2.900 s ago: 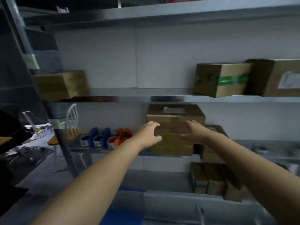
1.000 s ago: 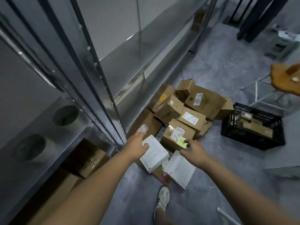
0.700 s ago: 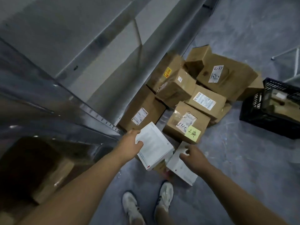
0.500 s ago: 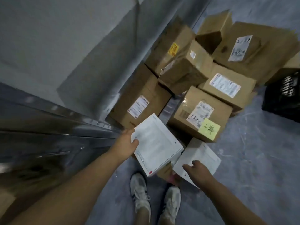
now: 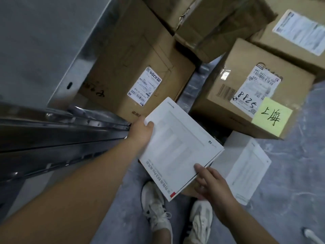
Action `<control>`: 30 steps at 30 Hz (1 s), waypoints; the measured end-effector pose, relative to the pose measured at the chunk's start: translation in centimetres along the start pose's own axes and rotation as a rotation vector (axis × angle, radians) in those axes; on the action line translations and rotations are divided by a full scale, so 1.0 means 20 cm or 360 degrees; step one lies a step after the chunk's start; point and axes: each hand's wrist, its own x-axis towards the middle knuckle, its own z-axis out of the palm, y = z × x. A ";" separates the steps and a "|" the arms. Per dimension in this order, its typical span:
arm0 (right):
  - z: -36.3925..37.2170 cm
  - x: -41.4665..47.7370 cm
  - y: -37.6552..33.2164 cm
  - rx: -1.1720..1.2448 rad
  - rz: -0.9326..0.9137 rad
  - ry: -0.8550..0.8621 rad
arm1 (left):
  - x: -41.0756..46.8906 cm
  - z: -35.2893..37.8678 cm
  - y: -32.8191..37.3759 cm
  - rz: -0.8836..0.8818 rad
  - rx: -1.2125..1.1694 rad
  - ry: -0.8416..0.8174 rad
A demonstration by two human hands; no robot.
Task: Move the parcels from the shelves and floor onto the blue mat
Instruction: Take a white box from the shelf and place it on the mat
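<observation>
Our left hand (image 5: 140, 132) has its grip clamped on the white box (image 5: 179, 147), thumb on top at the upper left edge. Our right hand (image 5: 213, 184) pinches the box's lower right edge, thumb on top, fingers (image 5: 202, 192) underneath. The box is off the floor (image 5: 290, 191), tilted, above our two sneakers (image 5: 154, 206). A second white box (image 5: 246, 169) lies flat on the floor just right of it. Behind are brown cardboard parcels: one with a yellow note (image 5: 271, 116) to the upper right, one with a white label (image 5: 144, 86) leaning by the metal shelf (image 5: 61, 131) on the left. Blue mat not visible.
</observation>
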 end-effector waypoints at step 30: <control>-1.08 -2.60 -1.30 -0.0495 -0.0860 -0.0243 | -2.97 -0.78 0.98 0.0056 -0.1268 0.0286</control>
